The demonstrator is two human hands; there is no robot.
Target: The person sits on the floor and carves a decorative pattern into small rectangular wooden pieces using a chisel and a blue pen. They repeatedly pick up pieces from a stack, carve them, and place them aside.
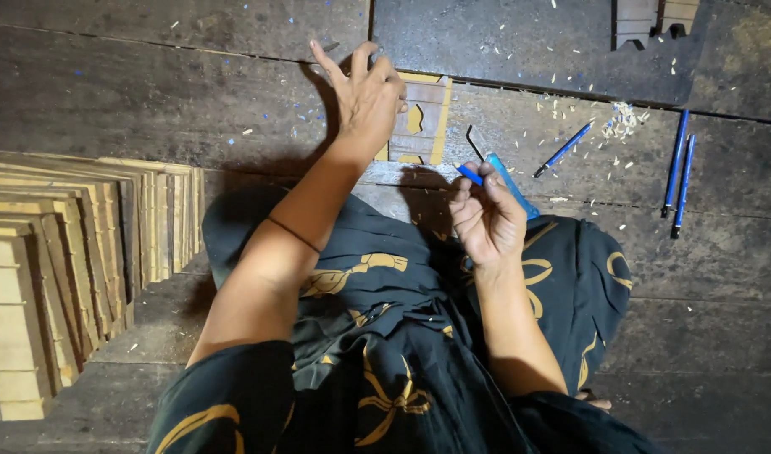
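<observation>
Pinning wooden panel [421,118] flat, left hand [364,97] fingers spread | right hand [484,214] pinching blue knife [496,175], fingers curled for control | spare blue tools [679,168] beside

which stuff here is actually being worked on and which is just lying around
In hand:
- left hand pressing on the small cut wooden panel
- right hand holding a blue-handled knife

Lying about:
- stack of wooden panels, at the left
- single blue tool on the floor planks
- pair of blue tools, at the right
- wood shavings
- another cut wooden piece, at the top edge
</observation>
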